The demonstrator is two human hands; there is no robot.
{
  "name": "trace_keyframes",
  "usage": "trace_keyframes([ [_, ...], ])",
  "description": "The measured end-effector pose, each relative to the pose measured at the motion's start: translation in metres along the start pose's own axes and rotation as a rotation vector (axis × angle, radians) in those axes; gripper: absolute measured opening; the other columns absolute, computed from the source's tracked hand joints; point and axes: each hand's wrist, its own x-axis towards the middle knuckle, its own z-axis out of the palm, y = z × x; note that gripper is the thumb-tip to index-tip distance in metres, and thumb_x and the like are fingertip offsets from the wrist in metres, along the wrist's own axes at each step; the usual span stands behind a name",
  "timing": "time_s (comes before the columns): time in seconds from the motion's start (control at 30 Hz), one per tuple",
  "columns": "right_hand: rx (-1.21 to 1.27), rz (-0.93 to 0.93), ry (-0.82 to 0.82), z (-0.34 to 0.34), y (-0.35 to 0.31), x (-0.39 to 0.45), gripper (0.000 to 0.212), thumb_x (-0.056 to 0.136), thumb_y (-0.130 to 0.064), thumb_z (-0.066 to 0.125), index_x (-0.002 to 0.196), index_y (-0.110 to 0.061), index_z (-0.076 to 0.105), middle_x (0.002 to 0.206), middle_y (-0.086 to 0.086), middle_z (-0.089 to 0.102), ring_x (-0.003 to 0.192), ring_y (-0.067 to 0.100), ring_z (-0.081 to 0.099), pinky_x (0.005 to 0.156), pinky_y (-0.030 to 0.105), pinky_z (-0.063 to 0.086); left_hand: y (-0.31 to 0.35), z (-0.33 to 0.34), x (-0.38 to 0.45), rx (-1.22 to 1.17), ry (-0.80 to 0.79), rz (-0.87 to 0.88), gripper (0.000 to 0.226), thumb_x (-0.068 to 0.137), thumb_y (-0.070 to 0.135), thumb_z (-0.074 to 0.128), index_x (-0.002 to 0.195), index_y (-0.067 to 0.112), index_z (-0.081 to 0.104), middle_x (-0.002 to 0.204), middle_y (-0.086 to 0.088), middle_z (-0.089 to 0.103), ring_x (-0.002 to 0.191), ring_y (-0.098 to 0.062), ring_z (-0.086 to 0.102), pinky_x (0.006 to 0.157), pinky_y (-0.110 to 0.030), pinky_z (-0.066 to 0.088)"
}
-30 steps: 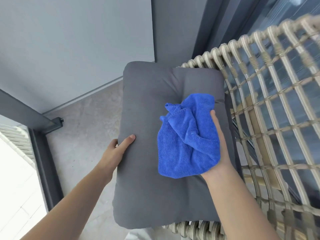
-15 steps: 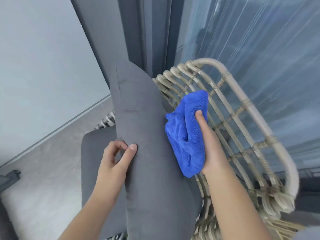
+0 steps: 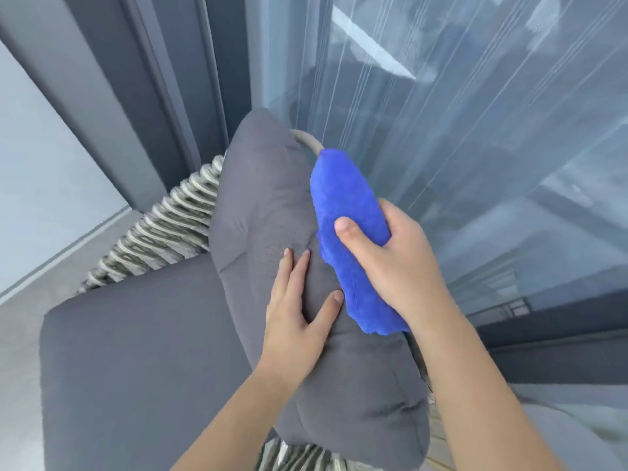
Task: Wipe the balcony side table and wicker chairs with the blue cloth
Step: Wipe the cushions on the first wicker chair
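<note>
The blue cloth (image 3: 350, 232) is draped over the top rail of the wicker chair (image 3: 159, 232), and my right hand (image 3: 390, 260) grips it there, thumb on the near side. A short bare piece of the rail shows above the cloth. The grey back cushion (image 3: 258, 198) stands upright against the chair back. My left hand (image 3: 299, 314) lies flat on that cushion with straight fingers, close beside the cloth. The grey seat cushion (image 3: 136, 362) fills the lower left.
A glass pane with a sheer curtain (image 3: 458, 130) stands right behind the chair. A dark door frame (image 3: 163, 79) and a pale wall lie to the left. The woven wicker side shows left of the back cushion.
The view has swung over the chair's top. My right hand moved from wiping the inside of the wicker back to gripping the cloth around the top rail. My left hand flattened onto the cushion.
</note>
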Motion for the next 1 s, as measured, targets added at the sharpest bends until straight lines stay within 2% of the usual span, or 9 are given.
trace_keyframes([
  [0.1, -0.335, -0.087, 0.016, 0.013, 0.017, 0.005, 0.045, 0.084, -0.053, 0.073, 0.124, -0.041, 0.058, 0.119, -0.019, 0.061, 0.108, 0.004, 0.06, 0.094, 0.032, 0.05, -0.008, 0.006, 0.009, -0.009, -0.034, 0.023, 0.066, 0.094, 0.062, 0.044, 0.157, 0.049, 0.031, 0.168, 0.027, 0.012, 0.152, 0.011, 0.006, 0.129, -0.043, 0.017],
  [0.17, -0.527, -0.13, 0.028, 0.03, 0.03, 0.0, 0.076, 0.079, -0.053, 0.078, 0.146, -0.037, 0.045, 0.134, -0.013, 0.05, 0.122, 0.011, 0.053, 0.1, 0.033, 0.045, -0.013, -0.003, 0.01, -0.044, -0.059, 0.075, 0.053, 0.105, 0.042, 0.043, 0.158, 0.038, 0.037, 0.168, 0.019, 0.023, 0.156, -0.003, 0.016, 0.127, -0.045, 0.022],
  [0.23, -0.656, -0.173, 0.07, 0.046, 0.039, -0.005, 0.091, 0.077, -0.05, 0.079, 0.155, -0.03, 0.036, 0.139, -0.005, 0.047, 0.126, 0.022, 0.05, 0.101, 0.04, 0.045, -0.017, -0.014, 0.011, -0.003, -0.067, 0.143, 0.046, 0.109, 0.024, 0.044, 0.156, 0.028, 0.044, 0.164, 0.014, 0.033, 0.155, -0.012, 0.025, 0.125, -0.044, 0.027],
  [0.33, -0.667, -0.176, 0.115, 0.058, 0.042, -0.003, 0.089, 0.079, -0.045, 0.079, 0.155, -0.029, 0.036, 0.138, -0.002, 0.048, 0.123, 0.025, 0.051, 0.097, 0.043, 0.046, -0.035, -0.028, 0.009, 0.122, 0.027, 0.14, 0.052, 0.106, 0.041, 0.048, 0.156, 0.027, 0.042, 0.164, 0.016, 0.032, 0.154, -0.005, 0.022, 0.125, -0.037, 0.024],
  [0.5, -0.679, -0.192, 0.161, 0.071, 0.049, 0.003, 0.085, 0.079, -0.043, 0.08, 0.153, -0.029, 0.04, 0.134, -0.001, 0.05, 0.117, 0.025, 0.053, 0.093, 0.044, 0.048, -0.093, -0.03, 0.011, -0.003, 0.089, -0.144, 0.082, 0.093, 0.072, 0.036, 0.163, 0.032, 0.023, 0.165, 0.029, 0.017, 0.151, 0.013, 0.008, 0.127, -0.03, 0.013],
  [0.57, -0.63, -0.192, 0.187, 0.071, 0.056, 0.003, 0.085, 0.078, -0.041, 0.081, 0.152, -0.029, 0.042, 0.134, -0.003, 0.05, 0.119, 0.022, 0.051, 0.094, 0.043, 0.047, -0.113, -0.027, 0.017, -0.035, 0.095, -0.236, 0.079, 0.096, 0.072, 0.033, 0.163, 0.032, 0.02, 0.161, 0.033, 0.014, 0.151, 0.013, 0.006, 0.128, -0.031, 0.01],
  [0.7, -0.531, -0.22, 0.213, 0.077, 0.071, 0.007, 0.083, 0.076, -0.041, 0.081, 0.15, -0.034, 0.043, 0.133, -0.011, 0.047, 0.119, 0.016, 0.051, 0.096, 0.036, 0.045, -0.164, -0.025, 0.037, -0.129, 0.242, -0.47, 0.064, 0.108, 0.054, 0.036, 0.164, 0.029, 0.018, 0.169, 0.014, 0.016, 0.156, -0.005, 0.013, 0.128, -0.033, 0.01],
  [0.83, -0.497, -0.242, 0.228, 0.08, 0.08, 0.008, 0.083, 0.075, -0.042, 0.082, 0.149, -0.035, 0.045, 0.132, -0.013, 0.048, 0.119, 0.013, 0.051, 0.097, 0.031, 0.042, -0.206, -0.031, 0.049, -0.456, 0.276, -0.872, 0.084, 0.085, 0.083, 0.043, 0.153, 0.035, 0.044, 0.149, 0.01, 0.053, 0.138, -0.019, 0.049, 0.122, -0.042, 0.031],
  [1.0, -0.485, -0.255, 0.243, 0.083, 0.084, 0.01, 0.084, 0.074, -0.041, 0.083, 0.149, -0.036, 0.045, 0.131, -0.015, 0.047, 0.119, 0.01, 0.05, 0.099, 0.036, 0.046, -0.232, -0.029, 0.05, -0.641, 0.287, -0.987, 0.057, 0.088, 0.074, 0.05, 0.122, 0.033, 0.071, 0.119, 0.005, 0.075, 0.116, -0.02, 0.066, 0.11, -0.042, 0.047],
])
